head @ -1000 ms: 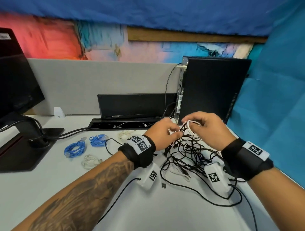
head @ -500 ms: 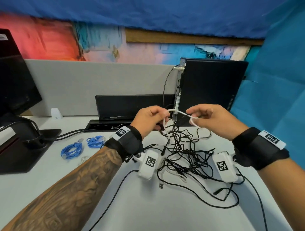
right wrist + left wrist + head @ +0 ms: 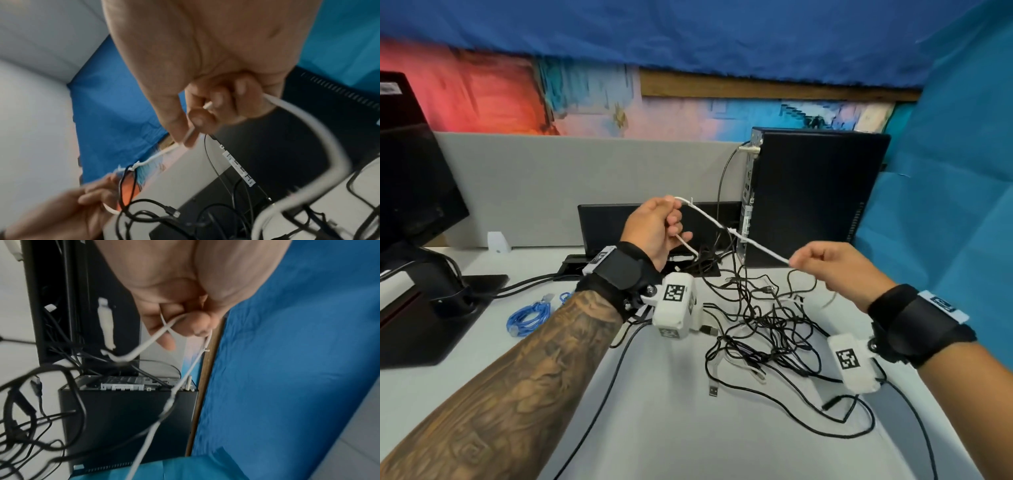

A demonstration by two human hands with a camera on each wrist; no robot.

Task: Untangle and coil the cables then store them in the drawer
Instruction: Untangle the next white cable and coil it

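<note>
A thin white cable [image 3: 736, 234] runs taut through the air between my two hands, above a tangle of black cables [image 3: 767, 329] on the white desk [image 3: 654, 428]. My left hand [image 3: 661, 229] is raised at the centre and grips one end of the white cable [image 3: 156, 337] in curled fingers. My right hand [image 3: 825, 263] pinches the other end [image 3: 191, 134], lower and to the right. Black strands hang over the white cable near its middle. Coiled blue cables [image 3: 529, 313] lie on the desk to the left.
A black computer tower [image 3: 815, 195] stands at the back right with a black box [image 3: 654, 226] beside it. A monitor [image 3: 410, 178] on its stand [image 3: 431, 322] fills the left. A grey partition [image 3: 585, 178] closes the back; blue cloth [image 3: 945, 205] hangs on the right.
Both hands rose from the tangle and moved apart, the left up and left, the right to the right. The white cable went from a loop to a taut line, lifting black strands.
</note>
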